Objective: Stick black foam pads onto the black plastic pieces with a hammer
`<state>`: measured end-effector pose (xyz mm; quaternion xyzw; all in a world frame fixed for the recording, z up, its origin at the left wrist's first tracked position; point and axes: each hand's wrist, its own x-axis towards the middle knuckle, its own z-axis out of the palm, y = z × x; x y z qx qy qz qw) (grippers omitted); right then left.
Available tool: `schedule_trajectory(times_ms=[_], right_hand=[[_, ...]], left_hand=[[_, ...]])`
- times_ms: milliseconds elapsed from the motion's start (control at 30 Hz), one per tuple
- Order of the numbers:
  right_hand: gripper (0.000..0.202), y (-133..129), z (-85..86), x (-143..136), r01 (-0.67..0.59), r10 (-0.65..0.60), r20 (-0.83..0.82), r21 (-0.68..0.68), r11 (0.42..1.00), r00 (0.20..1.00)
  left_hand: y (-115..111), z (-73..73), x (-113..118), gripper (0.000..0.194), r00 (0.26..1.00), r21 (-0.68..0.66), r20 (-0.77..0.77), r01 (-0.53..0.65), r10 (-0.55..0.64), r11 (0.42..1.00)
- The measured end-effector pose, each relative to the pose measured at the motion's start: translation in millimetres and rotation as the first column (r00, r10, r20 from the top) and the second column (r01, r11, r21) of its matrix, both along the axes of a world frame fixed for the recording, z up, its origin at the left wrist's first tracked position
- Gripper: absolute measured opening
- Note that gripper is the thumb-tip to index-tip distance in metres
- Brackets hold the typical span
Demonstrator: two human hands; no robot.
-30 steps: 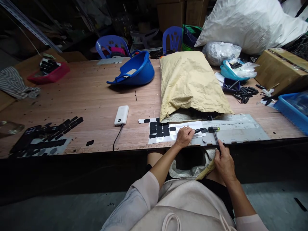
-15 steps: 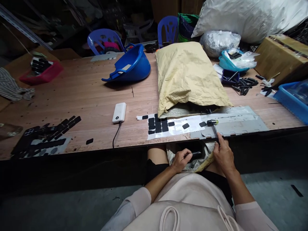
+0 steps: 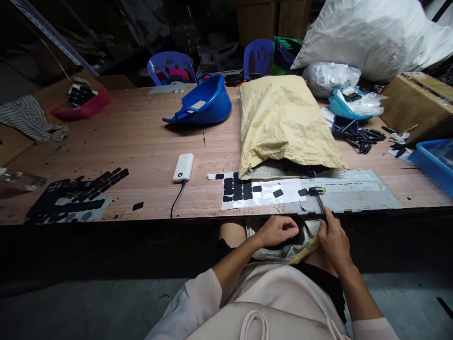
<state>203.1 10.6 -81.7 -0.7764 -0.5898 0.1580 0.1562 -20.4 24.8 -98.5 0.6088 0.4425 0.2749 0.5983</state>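
Observation:
My right hand [image 3: 333, 238] grips the dark handle of a small hammer [image 3: 317, 191], whose black and yellow head rests over the grey sheet [image 3: 368, 191] at the table edge. My left hand [image 3: 278, 231] is curled above an open sack [image 3: 272, 255] on my lap; its fingers are bent together and whatever they hold is hidden. In front lies a white sheet [image 3: 265, 194] bearing black rounded pads [image 3: 238, 184]. A large yellow sack [image 3: 283, 123] lies behind it, its mouth toward me with dark items inside.
A white power bank [image 3: 183, 167] with a cable lies left of the sheet. Farther back is a tilted blue basket [image 3: 215, 101]. Black strips [image 3: 106, 182] are heaped at left. Black handles [image 3: 368, 139], a cardboard box [image 3: 417, 106] and a blue tray [image 3: 433, 160] stand at right.
My left hand has risen slightly and moved right, and the dark piece by its fingertips no longer shows. My right hand keeps hold of the hammer. The camera view has shifted.

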Motion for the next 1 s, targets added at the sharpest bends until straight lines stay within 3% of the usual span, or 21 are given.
schedule_trajectory(times_ms=[67, 133, 200, 267, 333, 433, 500, 600, 667, 733, 800, 867, 1000], right_hand=[[0.062, 0, -0.9, 1, -0.004, 0.004, 0.003, 0.006, 1.0, 1.0], [0.062, -1, -1.6, 2, -0.008, 0.008, 0.006, 0.006, 1.0, 1.0], [0.062, -1, -2.6, 2, -0.011, 0.011, 0.002, 0.001, 1.0, 1.0], [0.062, -2, -4.6, 3, -0.012, 0.012, -0.016, 0.007, 1.0, 1.0], [0.062, -4, -8.5, 4, -0.009, 0.01, -0.043, 0.029, 1.0, 0.999], [0.062, -6, -17.1, 10, -0.022, 0.036, -0.13, 0.109, 0.994, 0.991], [0.063, -5, -22.2, 17, -0.036, 0.073, -0.202, 0.184, 0.982, 0.977], [0.066, 5, -23.5, 34, 0.014, 0.047, -0.221, 0.265, 0.964, 0.974], [0.07, 18, -18.7, 46, 0.084, -0.039, -0.163, 0.284, 0.955, 0.986], [0.072, 36, -9.9, 55, 0.139, -0.124, -0.076, 0.256, 0.957, 0.989], [0.071, 53, 1.3, 60, 0.16, -0.169, 0.033, 0.178, 0.971, 0.985], [0.068, 66, 12.9, 59, 0.143, -0.16, 0.162, 0.109, 0.984, 0.974], [0.054, 80, 31.7, 47, 0.073, -0.079, 0.357, 0.031, 0.997, 0.931]], left_hand=[[35, 25.6, -7, 0.018, 0.991, 0.154, -0.028, -0.123, 0.129, 0.98], [75, 42.8, -16, 0.016, 0.924, 0.277, -0.154, -0.298, 0.349, 0.913], [114, 51.1, -23, 0.017, 0.811, 0.358, -0.321, -0.374, 0.488, 0.856], [145, 53.1, -26, 0.02, 0.714, 0.392, -0.455, -0.376, 0.532, 0.84], [166, 52.1, -26, 0.024, 0.664, 0.403, -0.514, -0.371, 0.543, 0.836], [184, 51.9, -25, 0.024, 0.663, 0.421, -0.434, -0.449, 0.609, 0.788], [192, 55.5, -25, 0.023, 0.674, 0.399, -0.268, -0.573, 0.689, 0.716], [202, 66.7, -24, 0.027, 0.647, 0.211, 0.133, -0.759, 0.751, 0.616], [207, 75.5, -18, 0.029, 0.558, -0.02, 0.41, -0.785, 0.721, 0.619], [212, 83.2, -10, 0.029, 0.422, -0.275, 0.566, -0.713, 0.708, 0.645], [213, 88.9, -2, 0.024, 0.327, -0.505, 0.563, -0.592, 0.759, 0.628], [210, 92.8, 3, 0.021, 0.298, -0.647, 0.503, -0.492, 0.811, 0.582], [192, 100.4, -1, 0.024, 0.243, -0.669, 0.527, -0.472, 0.814, 0.574]])
